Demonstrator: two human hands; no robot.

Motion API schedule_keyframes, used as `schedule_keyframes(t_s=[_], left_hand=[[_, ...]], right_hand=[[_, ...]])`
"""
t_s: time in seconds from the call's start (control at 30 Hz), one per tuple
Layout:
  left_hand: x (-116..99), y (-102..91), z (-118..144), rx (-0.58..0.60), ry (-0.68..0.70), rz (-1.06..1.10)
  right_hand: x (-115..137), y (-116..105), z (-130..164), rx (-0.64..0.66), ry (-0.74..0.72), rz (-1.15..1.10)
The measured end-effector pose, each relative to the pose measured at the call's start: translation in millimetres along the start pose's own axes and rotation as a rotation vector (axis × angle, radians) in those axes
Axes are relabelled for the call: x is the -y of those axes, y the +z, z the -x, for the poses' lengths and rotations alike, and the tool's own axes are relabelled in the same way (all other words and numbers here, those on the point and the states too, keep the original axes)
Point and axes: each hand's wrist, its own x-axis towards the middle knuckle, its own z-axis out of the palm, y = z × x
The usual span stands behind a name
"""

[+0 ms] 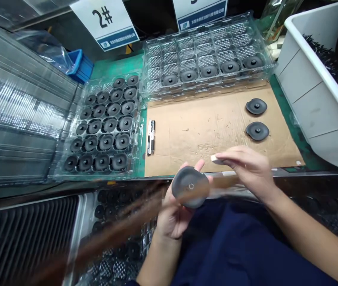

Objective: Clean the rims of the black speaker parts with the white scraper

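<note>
A round dark grey rubber-like part (190,177) with a small central hub rests in my left hand (173,220), whose fingers support it from below and behind. My right hand (250,169), just right of it, pinches a small white block (215,159) that could be an eraser; most of it is hidden by the fingers. The block and the part are apart. Two similar parts, a far one (256,106) and a nearer one (257,131), lie on the right of the cardboard sheet (180,147).
Clear trays hold more parts: one on the left (136,149), a stack at the back (207,84). Two pens (151,137) lie on the cardboard. A white bin (308,75) with black scraps stands right, a blue bin (82,67) back left. A blurred brown strand crosses the foreground.
</note>
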Motion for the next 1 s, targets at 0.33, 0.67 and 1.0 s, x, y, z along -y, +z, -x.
schedule_keyframes(t_s=[0.33,0.67,1.0], left_hand=[[10,11.3,-4,-0.037,0.014,-0.054],[9,-10.2,2,-0.176,0.126,-0.112],[10,-3.6,-2,-0.011,0.009,0.043]], right_hand=[[37,-5,0,-0.089,-0.005,0.039],[18,7,-14,0.23,0.128,0.035],[-41,39,0,0.024,0.132,0.257]])
